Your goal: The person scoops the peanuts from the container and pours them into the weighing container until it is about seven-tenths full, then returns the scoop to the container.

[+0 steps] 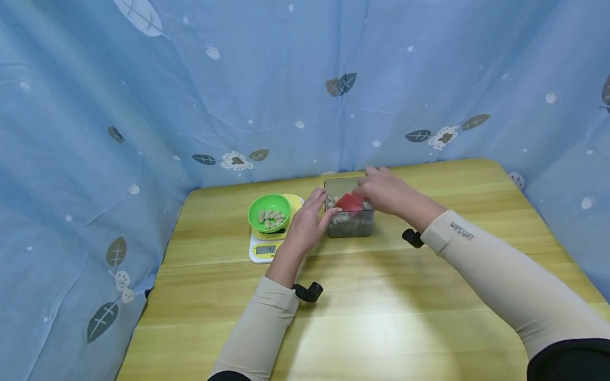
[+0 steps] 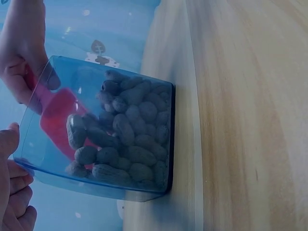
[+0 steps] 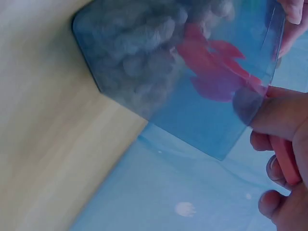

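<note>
The red scoop (image 1: 349, 201) sits tilted inside the see-through box (image 1: 351, 227) on the bench (image 1: 371, 312), its blade among the peanuts (image 2: 132, 127) — the right hand (image 1: 386, 193) has its grip clamped round the handle, while the left hand (image 1: 306, 222) has thumb and fingers apart, resting at the box's rim. The scoop looks like light, stiff plastic, probably a little slick, so the handle is the place to hold it. The box seems smooth and rigid, best steadied at a corner — and the light, dry shells would likely crack under a hard squeeze.
</note>
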